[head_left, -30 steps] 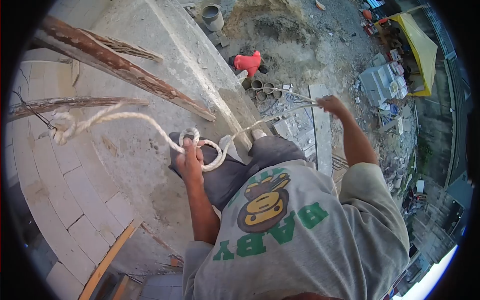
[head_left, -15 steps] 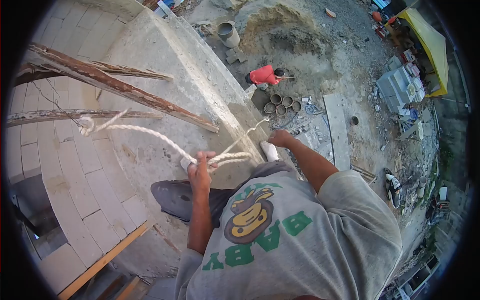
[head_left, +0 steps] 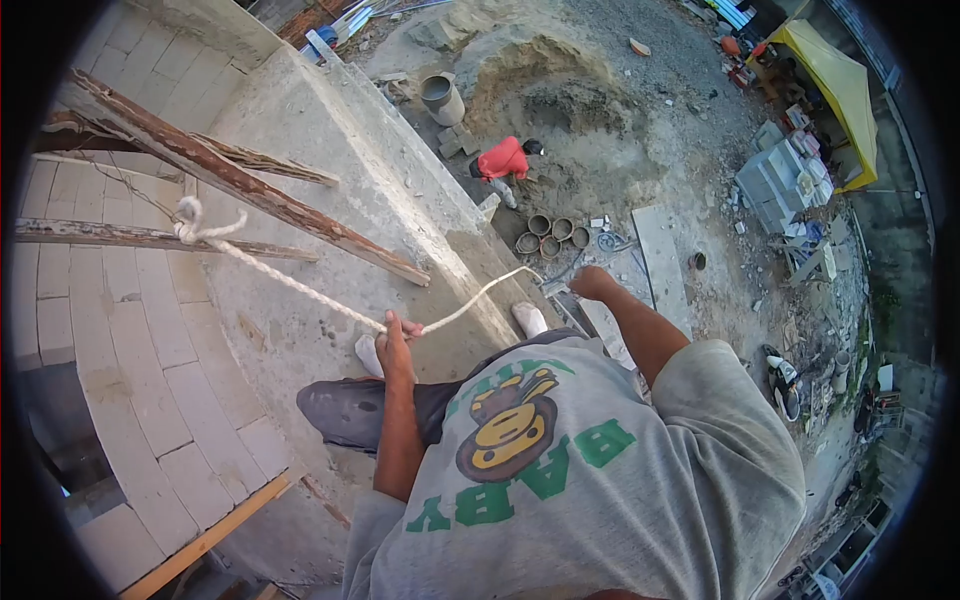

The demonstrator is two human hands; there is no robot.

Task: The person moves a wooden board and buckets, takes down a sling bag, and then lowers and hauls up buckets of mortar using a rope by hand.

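A white rope [head_left: 290, 285] runs from a knot beside the wooden poles to my left hand [head_left: 396, 340], whose fingers are closed round it. Beyond that hand the rope curves up and right over the ledge, its far part ending in view just left of my right hand [head_left: 596, 284]. That right hand is a closed fist over the ledge's outer side; what it grips, if anything, is hidden. My feet in light coverings stand on the concrete near the ledge.
Rough wooden poles [head_left: 250, 180] slant across the left, above a pale block wall [head_left: 150, 350]. Far below, past the concrete ledge [head_left: 400, 170], a person in red [head_left: 502, 160] bends near several buckets [head_left: 550, 246]. A yellow canopy [head_left: 835, 90] is at upper right.
The rope's loops at my left hand have gone, and it now runs straighter to the knot. My right hand came in from the far right, then shifted slightly outward. The person below has changed posture.
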